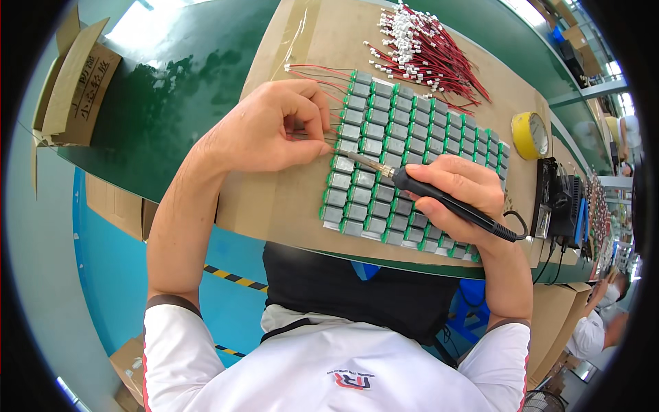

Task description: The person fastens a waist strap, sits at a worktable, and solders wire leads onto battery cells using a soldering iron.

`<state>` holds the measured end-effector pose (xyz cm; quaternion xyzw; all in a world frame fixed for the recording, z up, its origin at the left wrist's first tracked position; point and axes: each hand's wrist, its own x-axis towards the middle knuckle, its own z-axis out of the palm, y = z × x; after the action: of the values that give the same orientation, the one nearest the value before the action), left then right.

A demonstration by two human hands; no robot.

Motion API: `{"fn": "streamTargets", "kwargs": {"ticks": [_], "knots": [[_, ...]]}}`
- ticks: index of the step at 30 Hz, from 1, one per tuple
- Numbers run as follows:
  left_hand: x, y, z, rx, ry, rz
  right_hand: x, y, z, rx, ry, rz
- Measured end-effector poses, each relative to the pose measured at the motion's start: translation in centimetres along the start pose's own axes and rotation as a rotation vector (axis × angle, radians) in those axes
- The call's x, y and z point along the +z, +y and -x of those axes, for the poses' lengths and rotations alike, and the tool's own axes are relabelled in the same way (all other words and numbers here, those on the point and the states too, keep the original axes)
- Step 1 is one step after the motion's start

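Rows of small green circuit boards with grey blocks [395, 130] lie in a grid on a cardboard sheet [274, 199]. My right hand [467, 189] grips a black-handled soldering iron [439, 199], its metal tip pointing left at the grid's left edge. Pinched in my left hand [274, 127] is a thin red wire [329, 152], its end meeting the board near the iron's tip. Whether tip and wire touch cannot be made out. Further red and dark wires [316, 72] stick out leftward from the boards beyond my left hand.
A heap of red wires with white connectors [425, 51] lies at the far side. On the right are a yellow tape roll [530, 136] and a black device [566, 206] with cables. An opened cardboard box [79, 86] stands far left on the green tabletop [185, 89]. Another person [594, 329] sits at the right.
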<state>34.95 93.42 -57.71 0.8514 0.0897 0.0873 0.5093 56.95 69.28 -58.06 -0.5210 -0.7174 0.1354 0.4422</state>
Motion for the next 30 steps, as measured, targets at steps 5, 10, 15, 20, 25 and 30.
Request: {"fn": "streamTargets", "kwargs": {"ticks": [5, 10, 15, 20, 25, 30], "knots": [[0.0, -0.22, -0.03, 0.021, 0.008, -0.023, -0.55, -0.02, -0.28, -0.013, -0.09, 0.013], [0.0, -0.22, -0.12, 0.011, 0.002, -0.023, -0.38, -0.04, -0.36, -0.036, -0.072, 0.031], [0.07, -0.22, -0.02, 0.004, 0.002, -0.018, -0.26, -0.17, -0.31, -0.043, -0.067, 0.04], [0.17, -0.31, 0.2, 0.011, 0.004, -0.013, -0.14, -0.09, -0.01, -0.053, -0.073, 0.052], [0.09, -0.17, -0.02, 0.014, 0.0, -0.029, -0.34, -0.16, -0.12, -0.048, -0.071, 0.048], [0.07, -0.24, -0.23, 0.018, 0.007, -0.036, -0.47, -0.03, -0.37, -0.053, -0.075, 0.057]]}}
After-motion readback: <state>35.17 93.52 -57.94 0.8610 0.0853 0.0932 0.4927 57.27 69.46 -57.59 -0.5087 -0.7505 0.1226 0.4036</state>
